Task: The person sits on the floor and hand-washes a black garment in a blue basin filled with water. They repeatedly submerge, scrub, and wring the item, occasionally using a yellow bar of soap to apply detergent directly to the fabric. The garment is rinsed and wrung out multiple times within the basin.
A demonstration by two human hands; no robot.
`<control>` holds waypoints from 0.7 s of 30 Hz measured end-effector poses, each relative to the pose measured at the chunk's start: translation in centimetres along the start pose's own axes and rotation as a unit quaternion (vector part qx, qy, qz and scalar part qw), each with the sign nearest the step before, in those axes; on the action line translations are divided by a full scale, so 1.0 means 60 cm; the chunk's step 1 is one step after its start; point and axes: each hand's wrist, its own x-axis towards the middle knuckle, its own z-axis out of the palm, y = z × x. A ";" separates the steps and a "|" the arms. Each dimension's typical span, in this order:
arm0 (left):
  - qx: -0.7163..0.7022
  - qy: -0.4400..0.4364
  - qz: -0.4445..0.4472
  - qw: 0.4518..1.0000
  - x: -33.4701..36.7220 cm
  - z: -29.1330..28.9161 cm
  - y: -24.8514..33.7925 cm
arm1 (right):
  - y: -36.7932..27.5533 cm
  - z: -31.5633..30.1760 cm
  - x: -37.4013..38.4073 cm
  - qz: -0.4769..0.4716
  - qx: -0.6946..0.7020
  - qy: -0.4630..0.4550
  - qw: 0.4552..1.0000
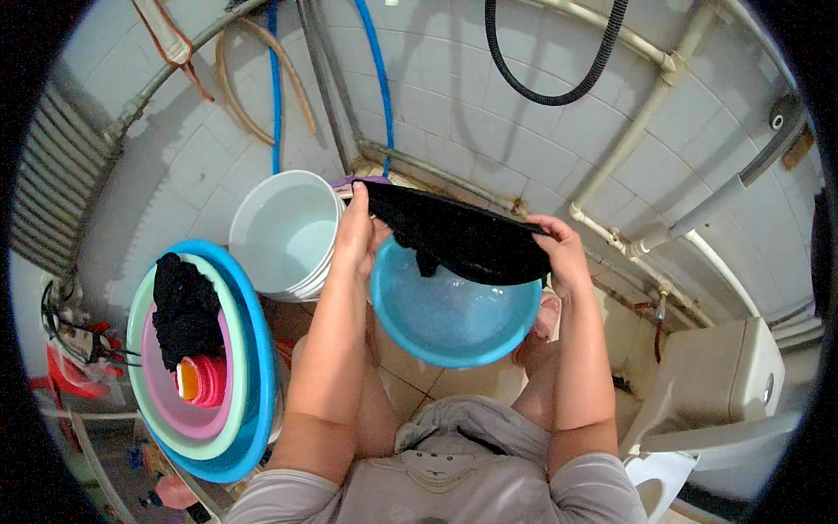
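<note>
A black cloth garment (463, 231) is stretched between my two hands, its lower edge sagging over the far side of a blue basin (381, 301). My left hand (356, 229) pinches the garment's left end, and my right hand (566, 253) grips the right end near its upper edge. Cloudy, sudsy water (449, 314) lies in the basin, which sits on the floor between my legs. A small bit of black cloth dangles from the underside toward the water. The kind of garment cannot be made out.
To the left, a white bucket (284, 227) holds water. Nearer, stacked blue, pale green and pink basins (256, 349) hold a black cloth (186, 306) and a pink-red item (206, 381). A toilet (711, 375) stands at right. Pipes (646, 113) and hoses (377, 70) line the tiled walls.
</note>
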 end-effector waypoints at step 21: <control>0.156 -0.156 0.021 0.975 -0.003 0.009 -0.014 | 0.117 0.042 0.032 0.039 -0.251 -0.148 0.956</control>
